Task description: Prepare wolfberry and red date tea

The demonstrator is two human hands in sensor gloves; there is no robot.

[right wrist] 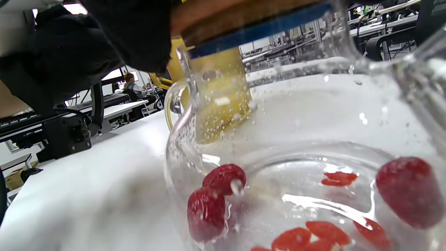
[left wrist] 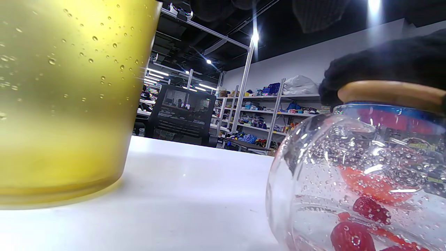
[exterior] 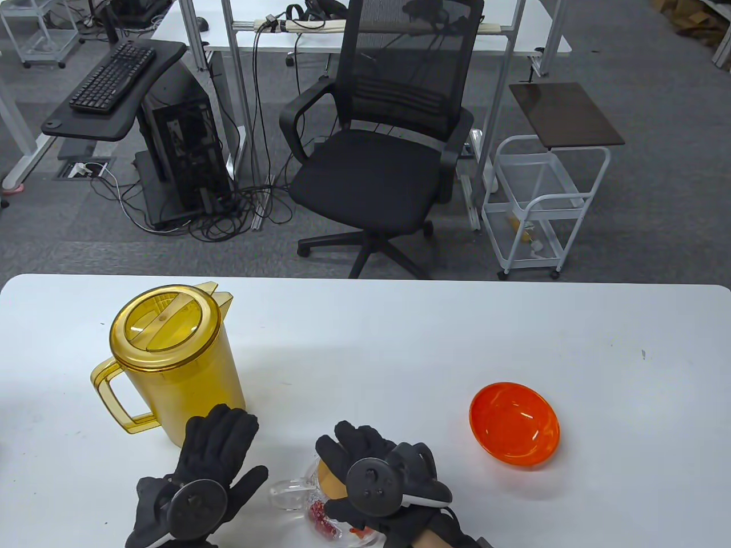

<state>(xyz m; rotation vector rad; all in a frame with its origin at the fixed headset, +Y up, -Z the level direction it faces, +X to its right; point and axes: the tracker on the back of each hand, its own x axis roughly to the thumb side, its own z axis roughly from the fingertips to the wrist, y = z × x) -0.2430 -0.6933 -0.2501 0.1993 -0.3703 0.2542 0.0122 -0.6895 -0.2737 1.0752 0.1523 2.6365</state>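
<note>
So the glass teapot (exterior: 320, 502) sat at the near edge of the white surface (exterior: 400, 354), mostly hidden under the right hand (exterior: 377, 479). That hand was resting on top of its wooden lid (left wrist: 390, 92), fingers curled over the rim and pressing it down. Inside you could see red dates (right wrist: 223, 178) and smaller wolfberries (right wrist: 327, 233) sitting in water, with bubbles all over the glass. The left hand (exterior: 200, 479) was flat and spread on the surface beside the teapot's handle, holding nothing. The yellow pitcher (exterior: 171, 365), lid on, stood just behind it. An orange bowl (exterior: 514, 423) was off to the right, well apart.
</note>
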